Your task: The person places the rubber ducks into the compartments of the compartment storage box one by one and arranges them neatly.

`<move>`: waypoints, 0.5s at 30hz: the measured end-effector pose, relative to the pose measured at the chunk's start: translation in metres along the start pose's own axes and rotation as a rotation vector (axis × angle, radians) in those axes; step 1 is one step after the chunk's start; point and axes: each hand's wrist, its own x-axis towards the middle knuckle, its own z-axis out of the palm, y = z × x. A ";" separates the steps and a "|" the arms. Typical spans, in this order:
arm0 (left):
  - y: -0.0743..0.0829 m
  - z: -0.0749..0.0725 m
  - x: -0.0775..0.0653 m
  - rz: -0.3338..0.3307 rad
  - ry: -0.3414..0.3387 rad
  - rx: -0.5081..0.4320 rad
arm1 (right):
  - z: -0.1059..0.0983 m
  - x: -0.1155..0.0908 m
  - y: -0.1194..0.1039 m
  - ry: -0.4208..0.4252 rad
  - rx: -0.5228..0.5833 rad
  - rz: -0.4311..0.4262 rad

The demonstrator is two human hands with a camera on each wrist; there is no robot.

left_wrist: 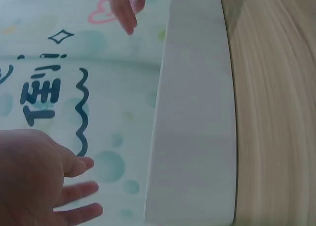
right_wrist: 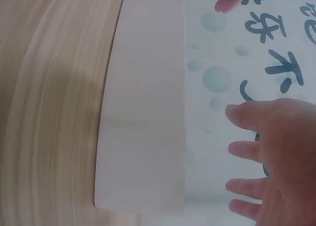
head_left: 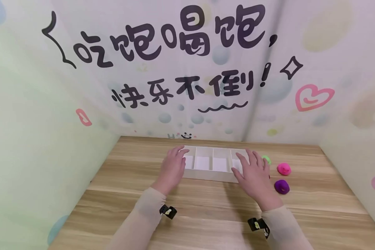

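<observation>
A white box (head_left: pixel 209 175), divided into several compartments, stands on the wooden table; the compartments I can see into hold nothing. My left hand (head_left: pixel 172 168) is at the box's left end, fingers spread and loosely bent over the rim. At the opposite end, my right hand (head_left: pixel 255 177) reaches over with its fingers apart. Both wrist views show the box's plain front wall (left_wrist: pixel 192 112), with the left hand (left_wrist: pixel 29 179) and the right hand (right_wrist: pixel 289 152) holding nothing. Whether either hand touches the rim I cannot tell.
Right of the box lie small rounded toys: a pink one (head_left: pixel 284 169), a purple one (head_left: pixel 282 186) and a green one (head_left: pixel 266 159) partly behind my right hand. A wall with black writing (head_left: pixel 187 31) rises behind the table (head_left: pixel 193 211); side walls flank it.
</observation>
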 end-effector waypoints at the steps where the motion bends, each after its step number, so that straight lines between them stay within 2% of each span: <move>1: -0.004 -0.001 0.001 0.012 -0.008 -0.004 | 0.000 0.000 0.001 0.012 0.000 -0.007; 8: -0.029 -0.007 -0.001 0.046 -0.076 -0.006 | -0.002 -0.002 0.009 0.104 0.021 -0.071; 15: -0.047 -0.003 -0.002 -0.004 -0.145 -0.187 | -0.009 -0.011 0.024 0.155 0.014 -0.077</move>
